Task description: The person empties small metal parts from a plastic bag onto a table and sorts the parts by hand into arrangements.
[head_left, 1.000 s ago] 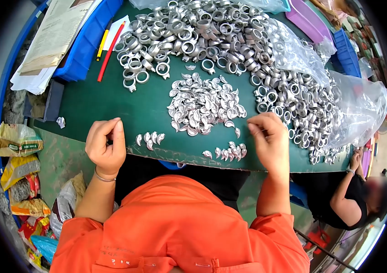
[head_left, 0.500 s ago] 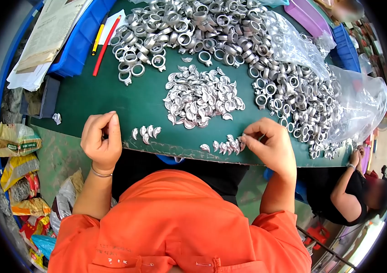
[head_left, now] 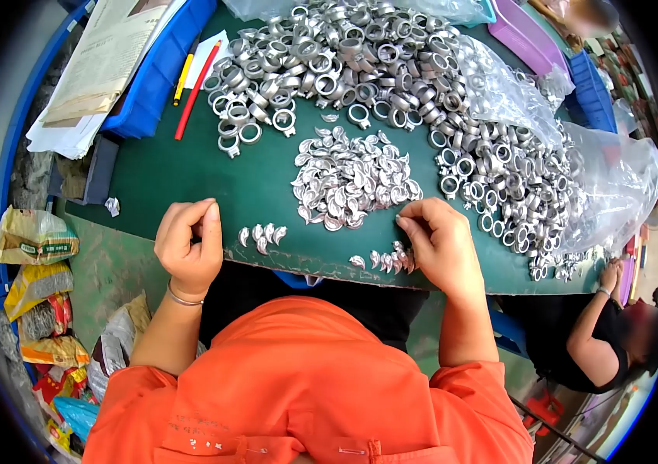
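My left hand (head_left: 192, 246) is closed above the table edge, thumb and forefinger pressed together; anything between them is too small to make out. Just right of it lies a small cluster of leaf-shaped metal pieces (head_left: 262, 237). My right hand (head_left: 443, 246) is also closed in a pinch, its fingertips by the lower right of a heap of silvery leaf-shaped pieces (head_left: 352, 179). What it holds, if anything, is hidden. Below those fingertips sits a short row of the same pieces (head_left: 387, 261), partly behind the thumb.
A large mass of metal rings (head_left: 329, 62) spreads across the back and right of the green table (head_left: 167, 174). Clear plastic bags (head_left: 611, 182) lie among them. A red pencil (head_left: 198, 91) and blue bin (head_left: 155, 73) are at left. Another person (head_left: 592, 340) sits at right.
My right hand has moved up from the short row towards the heap. My left hand stays pinched near its cluster. The whole view has shifted slightly.
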Motion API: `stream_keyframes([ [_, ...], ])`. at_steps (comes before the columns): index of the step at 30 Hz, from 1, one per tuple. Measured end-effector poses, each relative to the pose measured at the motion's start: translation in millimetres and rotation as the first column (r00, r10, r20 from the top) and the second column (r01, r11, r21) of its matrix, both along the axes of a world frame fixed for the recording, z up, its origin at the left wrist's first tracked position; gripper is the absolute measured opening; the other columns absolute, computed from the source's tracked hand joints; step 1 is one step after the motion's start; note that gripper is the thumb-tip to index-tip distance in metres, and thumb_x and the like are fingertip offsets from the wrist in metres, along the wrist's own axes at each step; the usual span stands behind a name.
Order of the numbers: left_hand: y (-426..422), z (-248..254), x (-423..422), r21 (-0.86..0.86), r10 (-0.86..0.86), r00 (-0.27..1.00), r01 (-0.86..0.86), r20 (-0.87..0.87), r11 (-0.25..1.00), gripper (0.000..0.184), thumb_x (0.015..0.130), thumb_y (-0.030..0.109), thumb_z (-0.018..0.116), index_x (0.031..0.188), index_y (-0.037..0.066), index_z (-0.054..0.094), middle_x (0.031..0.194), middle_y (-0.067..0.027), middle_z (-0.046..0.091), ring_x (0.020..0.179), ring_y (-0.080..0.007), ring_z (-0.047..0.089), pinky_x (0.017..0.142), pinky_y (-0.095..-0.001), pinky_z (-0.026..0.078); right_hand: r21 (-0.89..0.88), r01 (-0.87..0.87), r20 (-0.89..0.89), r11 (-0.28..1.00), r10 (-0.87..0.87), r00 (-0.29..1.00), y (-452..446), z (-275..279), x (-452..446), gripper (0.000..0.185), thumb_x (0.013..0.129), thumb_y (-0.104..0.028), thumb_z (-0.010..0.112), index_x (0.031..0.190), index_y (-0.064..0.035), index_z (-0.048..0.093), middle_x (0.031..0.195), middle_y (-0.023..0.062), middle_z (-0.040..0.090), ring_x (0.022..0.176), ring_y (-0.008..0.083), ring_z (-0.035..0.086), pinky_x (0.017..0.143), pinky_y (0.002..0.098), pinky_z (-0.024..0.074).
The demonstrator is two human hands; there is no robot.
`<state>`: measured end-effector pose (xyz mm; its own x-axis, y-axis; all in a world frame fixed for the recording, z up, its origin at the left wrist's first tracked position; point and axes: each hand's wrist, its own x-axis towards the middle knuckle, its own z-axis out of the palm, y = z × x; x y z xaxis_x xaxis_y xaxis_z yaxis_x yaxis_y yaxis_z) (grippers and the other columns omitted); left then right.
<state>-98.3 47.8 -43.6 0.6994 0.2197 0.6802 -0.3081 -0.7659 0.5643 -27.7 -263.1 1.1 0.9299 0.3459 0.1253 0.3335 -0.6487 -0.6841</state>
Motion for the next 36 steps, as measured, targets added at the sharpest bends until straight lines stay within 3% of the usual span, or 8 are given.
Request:
stream_keyframes([
  [5,0.9,-1.6,0.6,-0.010,-0.005,1.000,0.005,0.014,1.000,0.004,0.090,-0.006,0.069,0.093,-0.003,0.069,0.077,-0.0050,0.061,0.059,-0.0092,0.047,0.051,-0.0225,0.035,-0.028,0.080,0.064,0.996,-0.078,0.995,-11.4,6.1,4.3,0.008,0.085,-0.002,0.071,0.092,0.0000,0.069,0.085,0.0170,0.066,0.078,0.0384,0.065,0.071,0.0422,0.0521],
  [11,-0.1,-1.5,0.5,-0.036,0.001,1.000,0.000,0.014,0.999,0.007,0.088,-0.008,0.069,0.092,-0.003,0.069,0.076,-0.0066,0.062,0.060,-0.0112,0.052,0.051,-0.0230,0.038,-0.139,-0.005,0.141,0.990,0.025,0.990,2.8,1.0,-3.7,0.013,0.082,-0.003,0.073,0.090,-0.0029,0.064,0.089,0.0128,0.061,0.082,0.0364,0.062,0.072,0.0434,0.0509],
  [15,1.5,-1.2,1.5,-0.037,-0.019,0.999,0.020,0.039,0.999,0.007,0.085,-0.007,0.072,0.091,-0.002,0.070,0.075,-0.0069,0.064,0.057,-0.0112,0.051,0.050,-0.0235,0.039,-0.163,0.018,0.132,0.986,0.004,0.991,3.1,-1.9,-2.5,0.016,0.076,0.003,0.071,0.088,-0.0010,0.063,0.081,0.0130,0.060,0.069,0.0311,0.064,0.062,0.0403,0.0508],
  [22,2.9,-3.4,2.1,-0.055,-0.024,0.997,0.029,0.073,0.998,0.007,0.085,-0.007,0.072,0.091,-0.003,0.069,0.074,-0.0072,0.064,0.056,-0.0110,0.051,0.050,-0.0235,0.039,-0.341,-0.023,0.051,0.940,0.043,0.998,3.3,8.7,-1.1,0.015,0.071,0.002,0.070,0.084,-0.0001,0.062,0.081,0.0144,0.060,0.073,0.0360,0.062,0.065,0.0446,0.0496],
  [28,4.7,-3.2,2.4,-0.054,-0.040,0.993,0.047,0.111,0.997,0.009,0.084,-0.008,0.072,0.091,-0.003,0.069,0.073,-0.0078,0.064,0.055,-0.0120,0.051,0.050,-0.0241,0.039,-0.308,-0.012,0.042,0.951,0.026,0.999,6.2,8.5,2.6,0.013,0.070,0.002,0.068,0.082,-0.0006,0.062,0.079,0.0137,0.059,0.071,0.0354,0.060,0.065,0.0430,0.0494],
  [33,6.1,-3.5,1.6,-0.059,-0.048,0.990,0.056,0.129,0.997,0.010,0.083,-0.008,0.073,0.091,-0.004,0.070,0.072,-0.0078,0.063,0.054,-0.0129,0.051,0.050,-0.0248,0.039,-0.421,-0.013,0.097,0.907,0.060,0.993,11.0,15.0,4.7,0.011,0.070,0.001,0.069,0.080,-0.0003,0.063,0.078,0.0135,0.061,0.070,0.0335,0.062,0.064,0.0403,0.0501],
  [35,6.6,-3.5,2.3,-0.063,-0.042,0.991,0.051,0.129,0.997,0.010,0.083,-0.008,0.073,0.091,-0.004,0.070,0.072,-0.0078,0.064,0.054,-0.0133,0.051,0.050,-0.0250,0.039,-0.252,-0.002,0.088,0.968,0.025,0.996,18.0,18.0,3.2,0.012,0.071,0.001,0.069,0.081,-0.0005,0.064,0.077,0.0125,0.062,0.067,0.0288,0.063,0.060,0.0372,0.0499],
  [36,7.0,-3.3,3.4,-0.055,-0.057,0.989,0.065,0.138,0.996,0.010,0.082,-0.008,0.073,0.091,-0.003,0.070,0.072,-0.0079,0.064,0.054,-0.0137,0.052,0.050,-0.0252,0.040,-0.180,-0.014,-0.014,0.984,0.012,1.000,34.1,32.1,-0.8,0.011,0.072,0.002,0.069,0.081,-0.0005,0.064,0.076,0.0107,0.063,0.066,0.0236,0.063,0.057,0.0336,0.0488],
])
